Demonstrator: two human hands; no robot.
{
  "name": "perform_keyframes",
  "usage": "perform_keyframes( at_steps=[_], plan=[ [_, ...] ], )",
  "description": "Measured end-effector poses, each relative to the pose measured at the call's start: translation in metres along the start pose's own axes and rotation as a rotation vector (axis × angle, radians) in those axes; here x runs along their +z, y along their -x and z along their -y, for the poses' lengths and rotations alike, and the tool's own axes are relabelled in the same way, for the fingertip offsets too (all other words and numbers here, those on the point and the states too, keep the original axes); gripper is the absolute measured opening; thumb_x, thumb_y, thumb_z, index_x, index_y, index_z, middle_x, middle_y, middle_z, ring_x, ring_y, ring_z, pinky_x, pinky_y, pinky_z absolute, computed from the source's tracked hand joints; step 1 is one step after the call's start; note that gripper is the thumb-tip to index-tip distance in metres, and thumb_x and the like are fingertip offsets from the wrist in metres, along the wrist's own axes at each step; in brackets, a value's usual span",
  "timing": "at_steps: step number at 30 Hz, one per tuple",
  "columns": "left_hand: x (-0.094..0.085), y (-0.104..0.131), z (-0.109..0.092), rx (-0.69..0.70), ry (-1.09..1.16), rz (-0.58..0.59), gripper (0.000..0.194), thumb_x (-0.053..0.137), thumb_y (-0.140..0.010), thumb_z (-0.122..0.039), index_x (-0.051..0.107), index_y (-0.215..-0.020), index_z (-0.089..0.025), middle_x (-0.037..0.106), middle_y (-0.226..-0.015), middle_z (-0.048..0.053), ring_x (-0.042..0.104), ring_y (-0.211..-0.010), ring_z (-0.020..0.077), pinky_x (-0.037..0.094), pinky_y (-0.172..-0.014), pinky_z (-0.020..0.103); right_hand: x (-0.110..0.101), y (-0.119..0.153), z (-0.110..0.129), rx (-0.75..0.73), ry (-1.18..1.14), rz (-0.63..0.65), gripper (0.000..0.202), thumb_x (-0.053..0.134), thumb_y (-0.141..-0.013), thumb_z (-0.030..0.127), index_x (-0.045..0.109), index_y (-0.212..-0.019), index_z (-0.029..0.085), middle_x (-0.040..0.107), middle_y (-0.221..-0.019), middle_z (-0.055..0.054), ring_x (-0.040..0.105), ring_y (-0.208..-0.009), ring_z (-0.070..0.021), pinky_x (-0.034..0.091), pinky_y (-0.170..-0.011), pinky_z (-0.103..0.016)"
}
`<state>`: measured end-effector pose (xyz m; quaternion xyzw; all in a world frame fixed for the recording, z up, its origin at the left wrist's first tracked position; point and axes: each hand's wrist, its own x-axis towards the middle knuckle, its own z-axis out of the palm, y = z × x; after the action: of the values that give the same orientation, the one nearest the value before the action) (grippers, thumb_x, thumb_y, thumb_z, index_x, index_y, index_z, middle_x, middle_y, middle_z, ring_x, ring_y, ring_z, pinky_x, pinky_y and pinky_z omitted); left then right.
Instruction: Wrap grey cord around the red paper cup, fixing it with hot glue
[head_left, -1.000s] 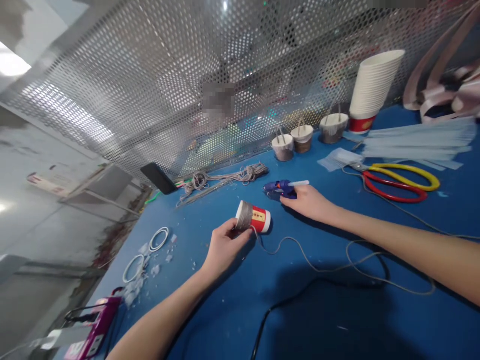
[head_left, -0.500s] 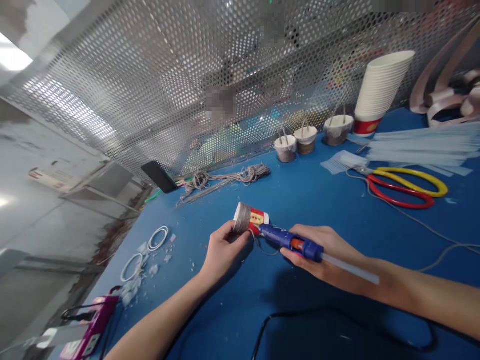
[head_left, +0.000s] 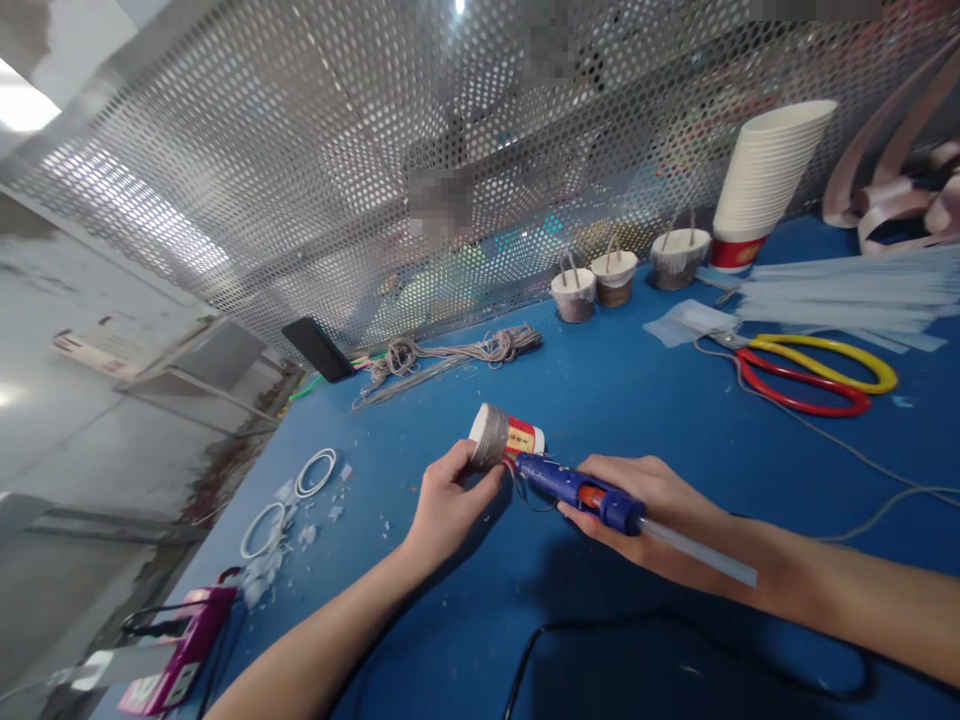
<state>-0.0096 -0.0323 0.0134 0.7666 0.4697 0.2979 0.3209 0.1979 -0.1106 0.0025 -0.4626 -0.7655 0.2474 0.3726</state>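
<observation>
Holding a glue gun (head_left: 559, 480) beside a cord-wrapped cup (head_left: 501, 436).
Left hand (head_left: 450, 502): grip clamped on the cup; right hand (head_left: 664, 492): grip clamped around the glue gun.

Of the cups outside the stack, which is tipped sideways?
The red-labelled cup in the left hand; the three cups near the mesh screen stand upright.

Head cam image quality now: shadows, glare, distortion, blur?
Head view: dark shadow on the table below the right hand; bright streak on the mesh at left; stacked cups lean, likely lens distortion; held cup fairly sharp, lettering too small to read.
</observation>
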Motion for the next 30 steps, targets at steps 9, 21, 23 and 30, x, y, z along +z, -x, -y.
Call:
perform_keyframes(
  at_steps=[9, 21, 23, 30],
  plan=[
    [-0.0008, -0.0005, -0.0029, 0.008, -0.004, 0.009, 0.011, 0.059, -0.073, -0.023, 0.066, -0.076, -0.014, 0.064, -0.071, 0.001, 0.055, -0.065, 0.0132, 0.044, -0.061, 0.022, 0.0059, 0.0077, -0.0111, -0.039, 0.059, 0.022, 0.003, 0.053, -0.080, 0.018, 0.054, -0.083, 0.019, 0.063, -0.072, -0.001, 0.058, -0.060, -0.0130, 0.037, -0.052, -0.024],
    [-0.0017, 0.0008, 0.0007, 0.036, 0.002, 0.032, 0.011, 0.058, -0.074, -0.023, 0.064, -0.076, -0.014, 0.063, -0.072, 0.002, 0.054, -0.066, 0.0135, 0.044, -0.062, 0.023, 0.0063, 0.0107, -0.0088, -0.025, 0.132, 0.025, 0.003, 0.054, -0.076, 0.017, 0.055, -0.079, 0.018, 0.062, -0.066, -0.001, 0.058, -0.055, -0.0142, 0.033, -0.049, -0.025],
    [-0.0020, 0.0007, 0.0001, 0.045, 0.003, 0.028, 0.010, 0.058, -0.074, -0.022, 0.064, -0.076, -0.014, 0.063, -0.072, 0.002, 0.054, -0.066, 0.0133, 0.044, -0.062, 0.023, 0.0055, 0.0108, -0.0098, -0.036, 0.124, 0.002, 0.003, 0.054, -0.077, 0.018, 0.056, -0.080, 0.017, 0.063, -0.067, -0.002, 0.059, -0.056, -0.0141, 0.034, -0.050, -0.025],
    [-0.0022, 0.0007, 0.0038, 0.081, 0.006, 0.028, 0.008, 0.057, -0.075, -0.020, 0.062, -0.076, -0.014, 0.061, -0.072, 0.001, 0.052, -0.066, 0.0123, 0.042, -0.062, 0.022, 0.0046, 0.0082, -0.0088, -0.037, 0.112, -0.034, 0.006, 0.052, -0.080, 0.020, 0.056, -0.079, 0.017, 0.062, -0.065, -0.002, 0.057, -0.054, -0.0125, 0.032, -0.049, -0.024]
  ],
)
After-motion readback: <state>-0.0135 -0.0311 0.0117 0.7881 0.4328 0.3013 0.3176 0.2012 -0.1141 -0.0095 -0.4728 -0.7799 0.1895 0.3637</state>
